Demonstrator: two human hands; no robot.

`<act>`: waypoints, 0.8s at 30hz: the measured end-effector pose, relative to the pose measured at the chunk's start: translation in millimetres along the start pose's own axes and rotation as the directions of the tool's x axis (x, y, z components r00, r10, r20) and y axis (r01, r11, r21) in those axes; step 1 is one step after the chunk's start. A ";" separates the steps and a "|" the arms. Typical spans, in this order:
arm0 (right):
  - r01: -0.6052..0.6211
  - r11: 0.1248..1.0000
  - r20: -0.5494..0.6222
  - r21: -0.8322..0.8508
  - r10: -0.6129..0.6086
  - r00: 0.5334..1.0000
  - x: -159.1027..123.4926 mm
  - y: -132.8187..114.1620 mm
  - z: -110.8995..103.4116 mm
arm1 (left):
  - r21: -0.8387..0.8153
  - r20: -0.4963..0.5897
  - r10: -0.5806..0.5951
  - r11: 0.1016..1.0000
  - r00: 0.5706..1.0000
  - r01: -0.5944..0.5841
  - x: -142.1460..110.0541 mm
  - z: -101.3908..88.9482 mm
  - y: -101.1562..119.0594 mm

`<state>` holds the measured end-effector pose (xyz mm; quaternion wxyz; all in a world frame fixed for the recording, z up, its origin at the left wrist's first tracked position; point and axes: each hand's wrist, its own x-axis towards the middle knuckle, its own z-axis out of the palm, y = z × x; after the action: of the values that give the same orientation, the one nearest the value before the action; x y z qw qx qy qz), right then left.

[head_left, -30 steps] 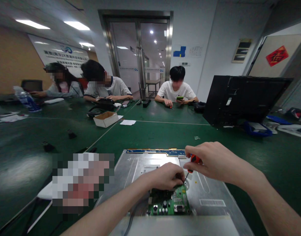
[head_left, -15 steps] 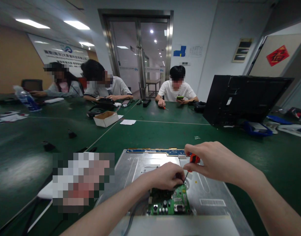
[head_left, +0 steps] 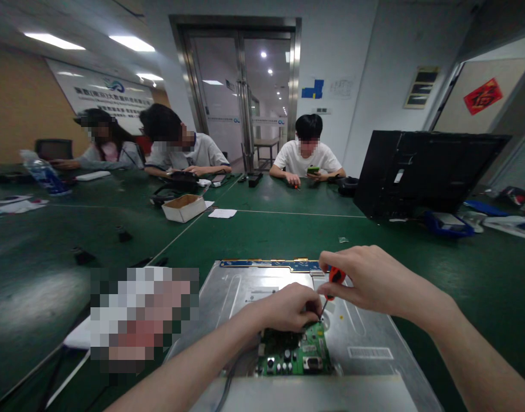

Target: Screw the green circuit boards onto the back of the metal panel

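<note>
Moved: the right hand and the screwdriver have shifted slightly left since the earlier frame; across the bench, a person's hand with a small red tool has shifted too.
Meaning: a small adjustment, it seems, as the tip is still at the same corner of the board; whether the handle has turned, I cannot tell.
Right hand: fingers curled round the red-and-black handle, shaft slanting down to the left hand's fingertips.
Left hand: fingers bunched low over the board's far edge, beside the tip; whether they pinch anything is hidden.
Board: green, on the metal panel, partly under the left hand.
Panel: on the bench, with a blue strip along its far edge and a dark cable left of the board.
Bench: green, bearing an open box, a bottle and a large black screen.
Room: three people seated opposite, glass doors behind, ceiling lights on.
</note>
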<state>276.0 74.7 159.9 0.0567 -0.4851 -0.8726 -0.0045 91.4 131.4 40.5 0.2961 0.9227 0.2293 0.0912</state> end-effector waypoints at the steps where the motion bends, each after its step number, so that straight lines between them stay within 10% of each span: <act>1: -0.012 1.000 0.002 -0.021 0.012 1.000 1.0 0.6 0.7 | 0.004 0.000 -0.003 1.000 1.000 0.003 0.1 0.1 -0.3; 24: 0.022 0.998 0.008 0.062 -0.022 1.000 -5.5 -3.7 -3.9 | 0.046 0.000 -0.018 0.999 1.000 0.018 -0.3 -2.1 4.6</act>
<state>276.1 67.8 163.3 0.0678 -0.4735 -0.8779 0.0243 92.2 129.1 44.9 0.2759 0.9271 0.2398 0.0830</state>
